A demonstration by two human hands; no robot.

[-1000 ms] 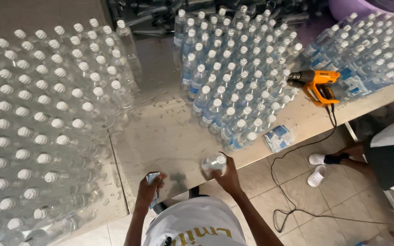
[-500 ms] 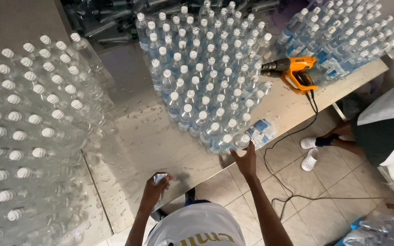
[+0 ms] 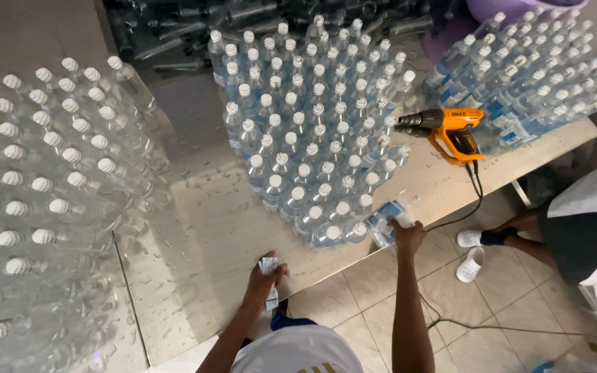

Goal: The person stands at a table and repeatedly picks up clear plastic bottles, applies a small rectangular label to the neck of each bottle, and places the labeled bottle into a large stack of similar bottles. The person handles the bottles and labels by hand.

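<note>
Label stack (image 3: 385,222) at table (image 3: 222,228) edge, under right hand (image 3: 407,233).

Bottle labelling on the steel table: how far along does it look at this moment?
Done: the middle block of labelled bottles stands capped. In hand: left hand holds a small stack of labels; right hand touches the blue label pile. Left: the unlabelled clear bottles look untouched.

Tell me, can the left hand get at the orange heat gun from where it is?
Probably not: the left hand holds labels, and the block of capped bottles stands between it and the heat gun.
</note>
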